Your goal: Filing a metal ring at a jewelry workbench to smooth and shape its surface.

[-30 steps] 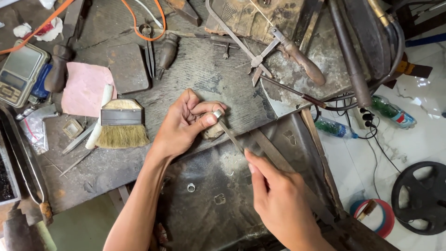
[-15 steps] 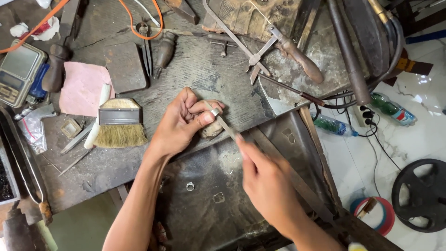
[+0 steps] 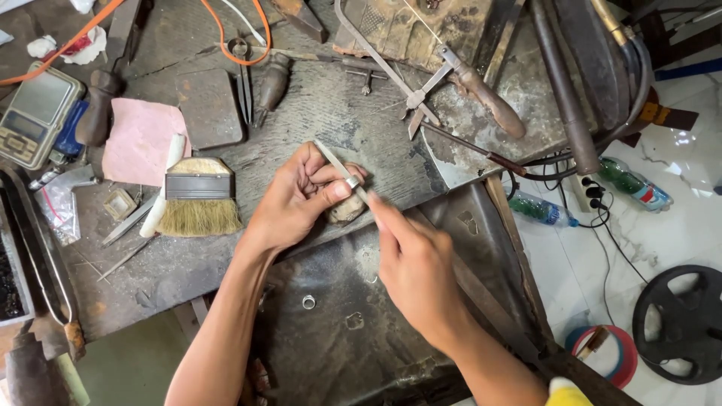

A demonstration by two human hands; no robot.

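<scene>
**File laid across a ring at the bench edge**

Starting at the left, a grey pocket scale (image 3: 34, 113), a pink cloth (image 3: 139, 139) and a flat bristle brush (image 3: 197, 199) lie on the scarred workbench (image 3: 338, 105). The left hand (image 3: 297, 199) pinches a small silver ring (image 3: 351, 182) between thumb and forefinger, braced on a worn wooden peg (image 3: 347, 210). A slim metal file (image 3: 335, 164) crosses the ring, its long axis running up-left to down-right into the closed right hand (image 3: 417, 274). A second ring (image 3: 308, 302) lies in the dark metal tray (image 3: 481, 225) below, well apart.

A flat brush (image 3: 197, 199) lies beside a pink cloth (image 3: 138, 139) on the workbench (image 3: 331, 98). A small scale (image 3: 35, 113) sits at the left edge. Right, on the floor, lies what seems a green bottle (image 3: 635, 183).
</scene>
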